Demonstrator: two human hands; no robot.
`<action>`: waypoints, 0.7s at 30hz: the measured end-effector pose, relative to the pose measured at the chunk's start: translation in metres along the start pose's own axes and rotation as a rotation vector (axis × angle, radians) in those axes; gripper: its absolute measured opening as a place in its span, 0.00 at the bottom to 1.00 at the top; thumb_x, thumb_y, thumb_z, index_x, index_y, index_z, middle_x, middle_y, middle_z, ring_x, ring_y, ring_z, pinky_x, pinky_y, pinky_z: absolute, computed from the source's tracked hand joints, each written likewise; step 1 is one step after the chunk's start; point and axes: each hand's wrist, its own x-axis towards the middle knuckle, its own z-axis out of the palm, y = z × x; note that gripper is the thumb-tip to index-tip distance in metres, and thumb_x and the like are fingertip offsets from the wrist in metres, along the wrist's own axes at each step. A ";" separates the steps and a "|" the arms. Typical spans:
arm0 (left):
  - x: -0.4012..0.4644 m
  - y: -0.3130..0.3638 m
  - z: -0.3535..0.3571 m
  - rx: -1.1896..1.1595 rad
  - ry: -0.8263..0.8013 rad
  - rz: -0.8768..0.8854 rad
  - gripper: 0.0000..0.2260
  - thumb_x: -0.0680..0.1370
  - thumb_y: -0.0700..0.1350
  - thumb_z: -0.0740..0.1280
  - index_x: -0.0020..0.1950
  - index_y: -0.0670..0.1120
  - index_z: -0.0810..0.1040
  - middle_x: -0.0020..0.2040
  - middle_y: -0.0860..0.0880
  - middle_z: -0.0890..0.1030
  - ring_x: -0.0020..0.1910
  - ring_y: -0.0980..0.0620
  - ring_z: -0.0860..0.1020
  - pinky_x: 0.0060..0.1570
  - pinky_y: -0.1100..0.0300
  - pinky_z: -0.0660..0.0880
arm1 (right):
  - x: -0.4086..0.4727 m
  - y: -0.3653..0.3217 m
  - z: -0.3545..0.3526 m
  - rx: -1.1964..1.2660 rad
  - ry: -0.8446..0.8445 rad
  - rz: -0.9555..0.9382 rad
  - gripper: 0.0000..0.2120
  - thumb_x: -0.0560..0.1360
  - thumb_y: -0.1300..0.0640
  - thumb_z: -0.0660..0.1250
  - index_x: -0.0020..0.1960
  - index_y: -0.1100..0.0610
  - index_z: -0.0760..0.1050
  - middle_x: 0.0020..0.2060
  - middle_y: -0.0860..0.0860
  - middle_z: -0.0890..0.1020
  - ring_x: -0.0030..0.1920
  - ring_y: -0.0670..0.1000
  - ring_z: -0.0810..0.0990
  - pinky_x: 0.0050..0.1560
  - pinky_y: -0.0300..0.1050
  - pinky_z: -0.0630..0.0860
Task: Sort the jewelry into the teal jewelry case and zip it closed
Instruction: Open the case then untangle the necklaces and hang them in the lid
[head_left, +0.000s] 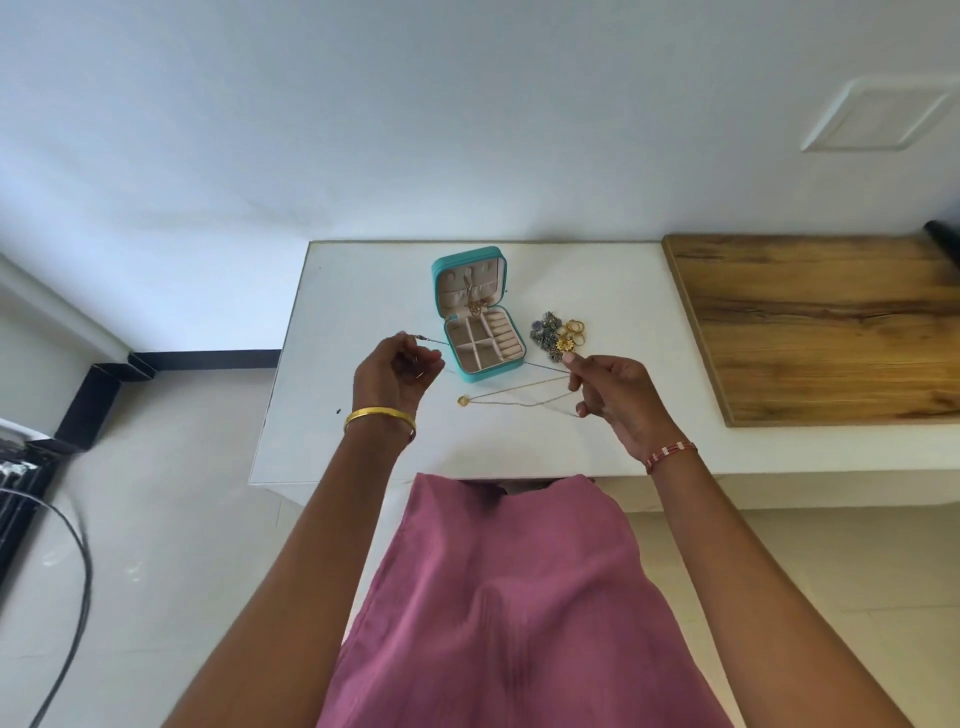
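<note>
The teal jewelry case stands open on the white table, lid upright, with a gold necklace hanging inside the lid. A thin dark chain stretches between my hands in front of the case. My left hand pinches one end of it, left of the case. My right hand pinches the other end, right of the case. A gold pendant necklace lies on the table below the chain. A pile of earrings and gold rings sits just right of the case.
A wooden board covers the right part of the surface. The wall runs along the table's far edge. A black cable and dark equipment lie on the floor at the left. My pink garment hangs below the table's near edge.
</note>
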 end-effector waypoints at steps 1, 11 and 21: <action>-0.005 0.002 -0.001 -0.036 -0.012 -0.028 0.13 0.77 0.39 0.57 0.32 0.42 0.70 0.21 0.48 0.73 0.25 0.51 0.77 0.45 0.55 0.76 | -0.005 0.002 -0.002 0.096 -0.007 0.020 0.13 0.74 0.58 0.67 0.32 0.59 0.73 0.19 0.46 0.71 0.20 0.43 0.64 0.32 0.43 0.69; -0.029 -0.007 -0.009 0.172 -0.139 -0.339 0.24 0.76 0.48 0.62 0.19 0.46 0.65 0.19 0.50 0.64 0.20 0.53 0.65 0.26 0.66 0.68 | -0.015 -0.003 -0.014 0.767 0.004 0.048 0.19 0.78 0.54 0.59 0.29 0.54 0.73 0.18 0.47 0.65 0.21 0.45 0.65 0.33 0.37 0.74; -0.064 -0.001 -0.007 1.086 -0.515 -0.292 0.08 0.79 0.42 0.60 0.43 0.43 0.77 0.23 0.50 0.77 0.23 0.54 0.75 0.36 0.60 0.79 | -0.035 -0.034 0.003 0.783 -0.078 0.025 0.09 0.78 0.61 0.56 0.50 0.59 0.75 0.20 0.47 0.71 0.19 0.44 0.65 0.22 0.33 0.62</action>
